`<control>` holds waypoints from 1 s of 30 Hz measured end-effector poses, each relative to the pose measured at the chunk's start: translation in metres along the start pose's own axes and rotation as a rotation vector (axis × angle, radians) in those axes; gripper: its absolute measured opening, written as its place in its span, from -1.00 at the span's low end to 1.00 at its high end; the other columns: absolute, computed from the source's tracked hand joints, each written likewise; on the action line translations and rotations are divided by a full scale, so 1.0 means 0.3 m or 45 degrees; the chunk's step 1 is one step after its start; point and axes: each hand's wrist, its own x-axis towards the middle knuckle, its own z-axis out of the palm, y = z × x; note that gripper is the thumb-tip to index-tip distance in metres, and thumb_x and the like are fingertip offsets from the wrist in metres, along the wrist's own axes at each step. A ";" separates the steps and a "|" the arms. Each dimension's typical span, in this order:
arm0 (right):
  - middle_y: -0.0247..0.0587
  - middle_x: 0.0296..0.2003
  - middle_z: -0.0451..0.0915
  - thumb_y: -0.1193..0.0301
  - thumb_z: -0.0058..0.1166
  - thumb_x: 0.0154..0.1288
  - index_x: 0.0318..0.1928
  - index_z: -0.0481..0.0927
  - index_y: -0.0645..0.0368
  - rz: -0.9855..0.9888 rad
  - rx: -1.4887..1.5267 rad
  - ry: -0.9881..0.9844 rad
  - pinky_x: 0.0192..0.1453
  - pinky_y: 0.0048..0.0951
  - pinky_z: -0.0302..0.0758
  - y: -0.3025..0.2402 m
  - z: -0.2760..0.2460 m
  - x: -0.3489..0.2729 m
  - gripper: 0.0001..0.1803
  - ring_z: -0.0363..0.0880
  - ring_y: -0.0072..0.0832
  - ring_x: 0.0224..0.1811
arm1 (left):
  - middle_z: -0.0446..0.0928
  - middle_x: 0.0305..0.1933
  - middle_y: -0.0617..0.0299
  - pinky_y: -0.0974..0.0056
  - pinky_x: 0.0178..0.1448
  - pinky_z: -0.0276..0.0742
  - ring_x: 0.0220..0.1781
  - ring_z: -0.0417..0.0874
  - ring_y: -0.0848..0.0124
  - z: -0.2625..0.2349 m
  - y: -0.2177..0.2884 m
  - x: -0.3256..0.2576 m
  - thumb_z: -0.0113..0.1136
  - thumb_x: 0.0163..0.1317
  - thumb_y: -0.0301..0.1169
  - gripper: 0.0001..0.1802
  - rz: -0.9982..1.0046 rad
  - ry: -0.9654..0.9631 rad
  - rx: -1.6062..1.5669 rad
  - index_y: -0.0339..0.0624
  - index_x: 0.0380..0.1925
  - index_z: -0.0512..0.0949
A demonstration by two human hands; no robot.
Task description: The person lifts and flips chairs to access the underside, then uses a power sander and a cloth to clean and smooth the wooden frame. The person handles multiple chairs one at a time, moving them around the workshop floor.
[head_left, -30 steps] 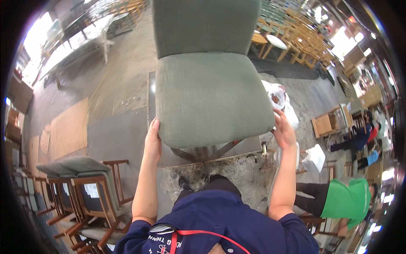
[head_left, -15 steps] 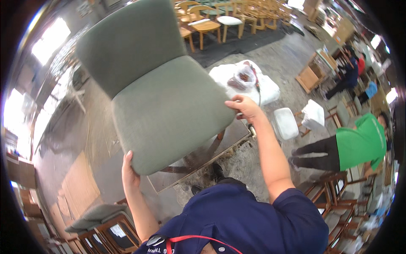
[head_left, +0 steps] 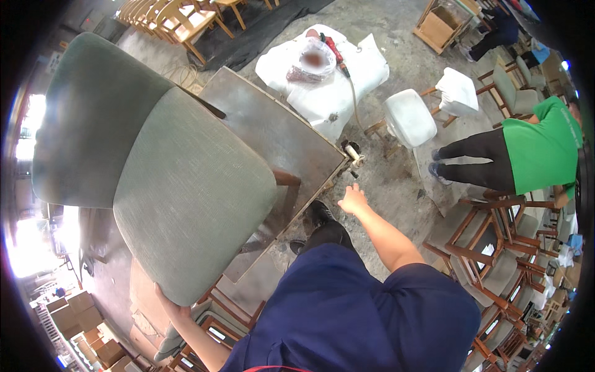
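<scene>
Clock read from mid-view, 12 at top. Left hand (head_left: 167, 305), 7–8 o'clock: touching the front corner of the seat, fingers partly hidden by its edge; cannot tell if it grips or only steadies. Right hand (head_left: 354, 199), just past 3: empty, fingers loosely spread, above bare concrete, apart from the chair.

Grey-green chair (head_left: 192, 192) at 9, back toward 10. A visible front leg is over the metal-topped platform (head_left: 282, 127); foot contact unclear.

Change: half a second ago the right hand was on the other front corner; now it is off. Chair and platform have swung left together in view, so likely the wearer is turning. Judgement: handling is down to one hand, the platform probably bearing the weight.

Farther out: pale fitting (head_left: 353, 155) at the platform's corner, near the right hand. At 1, white-wrapped bundle (head_left: 338, 115) with a plastic bag and red tool (head_left: 332, 51) on top; its hose (head_left: 356, 102) drops to the floor, a possible snag. White-covered seat (head_left: 409, 118) at 2, person in green (head_left: 539, 152) near 3, stacked chairs (head_left: 480, 245) at 4: right side crowded.
</scene>
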 end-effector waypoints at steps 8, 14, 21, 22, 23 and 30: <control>-0.06 0.82 -0.10 0.06 0.23 0.46 0.51 0.59 0.15 0.081 -0.167 -0.375 0.65 0.26 0.38 0.064 0.055 0.282 -0.28 0.24 0.20 0.71 | 0.24 0.73 -0.08 -0.30 0.63 0.38 0.69 0.33 -0.13 0.035 0.127 -0.065 0.16 0.52 0.27 0.01 -0.004 0.032 0.158 -0.17 0.70 0.18; 0.22 -0.04 0.81 -0.03 0.27 0.34 -0.09 0.87 0.25 -0.575 0.033 -0.270 0.18 0.01 0.71 -0.038 -0.187 0.318 -0.46 0.81 0.13 0.03 | 0.29 0.70 -0.08 -0.27 0.59 0.43 0.63 0.39 -0.13 0.186 0.065 0.015 0.22 0.47 0.28 0.05 0.027 0.066 0.073 -0.17 0.71 0.19; 0.40 0.40 0.58 -0.37 0.14 0.48 0.52 0.47 0.35 -1.318 0.732 -0.150 0.54 -0.05 0.49 -0.998 -0.810 -0.131 0.04 0.60 0.15 0.46 | 0.30 0.69 -0.11 -0.25 0.59 0.46 0.63 0.40 -0.12 0.163 -0.006 -0.052 0.23 0.47 0.27 0.04 0.021 0.132 -0.085 -0.16 0.70 0.20; 0.49 0.28 0.64 -0.42 0.13 0.47 0.42 0.52 0.52 -1.425 0.535 -0.073 0.45 -0.02 0.57 -1.155 -0.854 -0.143 0.12 0.66 0.12 0.38 | 0.30 0.69 -0.11 -0.25 0.59 0.46 0.63 0.40 -0.12 0.202 -0.004 -0.044 0.22 0.48 0.27 0.03 0.072 0.095 -0.055 -0.16 0.70 0.19; 0.46 0.27 0.66 -0.46 0.15 0.41 0.28 0.68 0.50 -1.366 0.222 -0.027 0.50 -0.02 0.53 -1.274 -0.911 -0.161 0.09 0.66 0.13 0.38 | 0.30 0.68 -0.12 -0.25 0.59 0.46 0.64 0.39 -0.12 0.246 -0.008 -0.026 0.21 0.49 0.26 0.02 0.118 0.060 -0.022 -0.16 0.71 0.18; 0.03 0.56 0.50 -0.42 0.36 0.25 0.46 0.66 0.15 -1.087 0.391 -0.319 0.65 -0.10 0.37 -1.653 -1.132 0.036 0.05 0.44 -0.08 0.62 | 0.30 0.68 -0.15 -0.20 0.57 0.52 0.63 0.43 -0.13 0.422 -0.003 0.087 0.16 0.56 0.22 0.00 0.256 -0.150 -0.025 -0.23 0.71 0.14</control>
